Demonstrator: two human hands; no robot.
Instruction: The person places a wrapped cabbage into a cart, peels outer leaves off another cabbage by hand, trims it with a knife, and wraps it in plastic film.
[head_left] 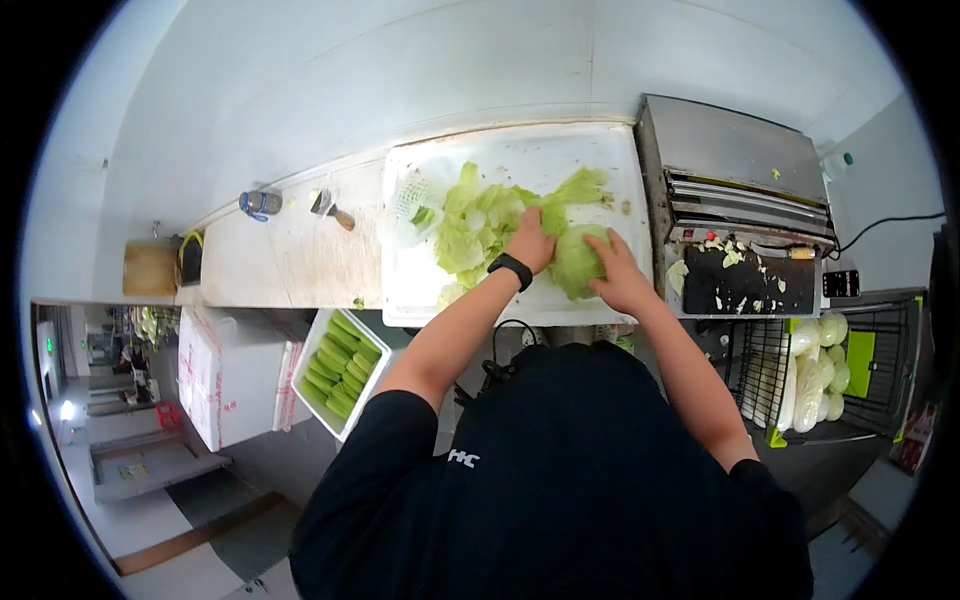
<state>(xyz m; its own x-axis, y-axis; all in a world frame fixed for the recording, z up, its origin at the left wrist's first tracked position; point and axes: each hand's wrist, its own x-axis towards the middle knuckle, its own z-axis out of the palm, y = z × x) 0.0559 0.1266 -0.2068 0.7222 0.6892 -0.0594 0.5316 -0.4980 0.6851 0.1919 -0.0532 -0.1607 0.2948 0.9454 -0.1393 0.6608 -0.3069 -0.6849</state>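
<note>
Presently, the head view records one white tray (412, 290), the reference for all positions. One pale green leafy head (577, 264) lies inside it, right of the tray's centre. Loose leaves (465, 232) overlap to its left; their number cannot be told. One perforated white basket (405, 200) sits along the tray's left side.

Two hands noted. The right hand (622, 278) grips the leafy head's right side, fingers spread and curved over it. The left hand (532, 243), below one black wristband (512, 270), is set between leaves and head; whether it grips anything cannot be told.

Left of the tray: one scraper (332, 209) and one bottle (261, 204) on the beige surface (285, 255), which is worn and marked. Right of the tray: one metal machine (735, 140), its black plate (703, 285) littered with scraps.

Below the tray's left end: one white box (320, 408) of green vegetables, plus one large carton (205, 380). Below and right: one wire cart (765, 365) of pale produce. A white wall (420, 60) stands behind the tray.
</note>
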